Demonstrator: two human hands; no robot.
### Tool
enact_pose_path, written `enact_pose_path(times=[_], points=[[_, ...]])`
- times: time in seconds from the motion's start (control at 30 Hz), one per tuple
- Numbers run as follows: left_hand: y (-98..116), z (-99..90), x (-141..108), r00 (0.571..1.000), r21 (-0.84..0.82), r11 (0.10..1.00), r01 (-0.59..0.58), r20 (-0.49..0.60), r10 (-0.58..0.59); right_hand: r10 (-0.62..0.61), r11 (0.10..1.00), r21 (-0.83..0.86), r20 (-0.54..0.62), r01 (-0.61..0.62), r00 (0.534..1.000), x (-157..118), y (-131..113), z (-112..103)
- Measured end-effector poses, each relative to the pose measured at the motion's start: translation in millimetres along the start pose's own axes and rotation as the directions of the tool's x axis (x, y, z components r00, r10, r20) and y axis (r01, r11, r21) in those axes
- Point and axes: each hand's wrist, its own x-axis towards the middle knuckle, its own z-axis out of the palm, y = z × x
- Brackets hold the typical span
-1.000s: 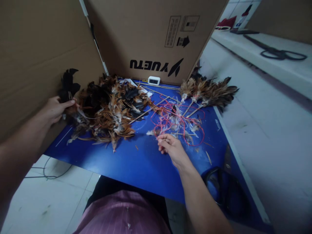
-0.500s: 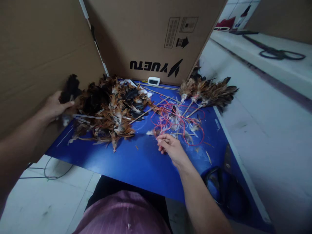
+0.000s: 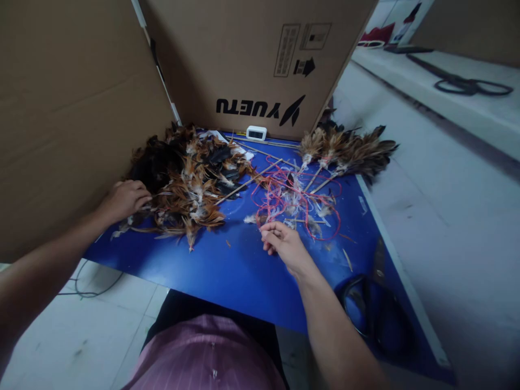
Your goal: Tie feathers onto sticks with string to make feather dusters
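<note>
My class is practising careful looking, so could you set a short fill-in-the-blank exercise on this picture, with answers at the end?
The left hand is at a pile of brown and black ____.
The large upside-down word on the cardboard panel is ____.
The tabletop below the right hand is coloured ____.
Missing words: feathers; YUETU; blue.

The left forearm [image 3: 52, 257] reaches in from eight o'clock, its hand [image 3: 127, 200] at nine, back upward, fingers bent and pointing toward three; their grip cannot be made out. The right forearm [image 3: 335, 317] rises from five o'clock, wrist [image 3: 301, 270] nearly straight, thumb and forefinger pinched toward ten, remaining fingers curled beneath.
</note>
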Motion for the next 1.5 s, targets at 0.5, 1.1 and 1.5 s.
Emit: enact_pose_path(times=[0.5, 1.1, 1.5], points=[[56.6, -165.4, 48.5, 0.622, -0.569, 0.814, -0.117, -0.681, -0.386, -0.351, 0.884, -0.368, -0.118, 0.287, 0.929, 1.8, 10.6, -0.1], [174.1, -131.2, 53.6, 0.945, -0.932, 0.362, 0.001, -0.117, -0.304, -0.464, 0.884, 0.140, 0.150, 0.446, 0.873, 34.3, -89.7, 107.5], [203.2, -148.8, 61.6, 0.973, -0.989, 0.146, -0.038, -0.070, -0.218, -0.605, 0.762, -0.166, 0.163, 0.626, 0.779, -1.6, -74.4, 82.4]])
